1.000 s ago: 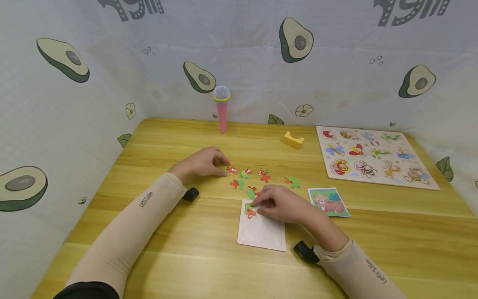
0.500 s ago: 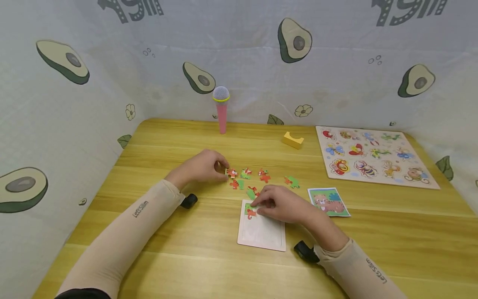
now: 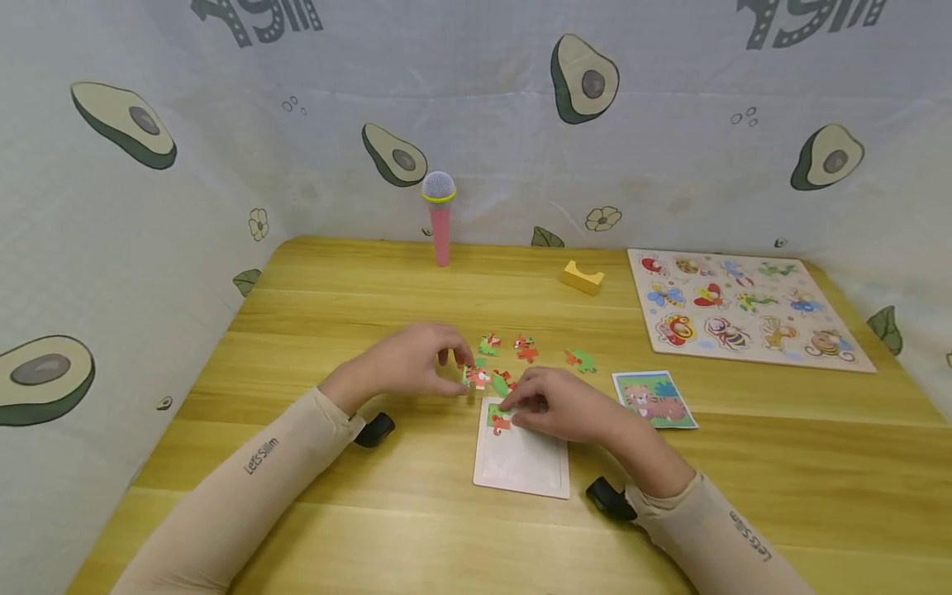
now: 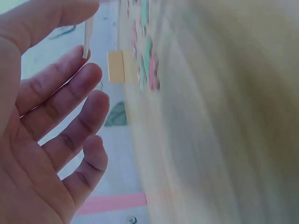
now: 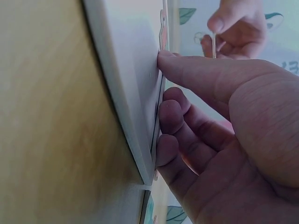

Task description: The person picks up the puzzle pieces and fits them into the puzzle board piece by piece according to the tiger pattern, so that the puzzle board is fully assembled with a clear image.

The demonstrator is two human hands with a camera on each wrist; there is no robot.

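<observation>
A red-and-green jigsaw piece (image 3: 478, 378) is pinched between the thumb and a finger of my left hand (image 3: 409, 359). In the left wrist view this piece (image 4: 87, 38) shows edge-on, above the table. My right hand (image 3: 568, 405) rests on a white puzzle tray (image 3: 521, 463), its thumb and fingertips touching the board. Close to those fingertips, another jigsaw piece (image 3: 498, 423) lies in the tray's upper left corner. Part of the tray is hidden under the right hand. Just beyond the tray lies a green-and-red piece (image 3: 502, 383).
Loose pieces lie farther back, among them a red one (image 3: 525, 349) and a green one (image 3: 583, 360). A picture card (image 3: 656, 401) lies right of the tray. Behind are an insect puzzle board (image 3: 744, 310), a yellow block (image 3: 583, 278) and a pink toy microphone (image 3: 440, 223).
My left hand has picked up the jigsaw piece from the row and carried it right and nearer, toward the tray. The right hand stays at the tray.
</observation>
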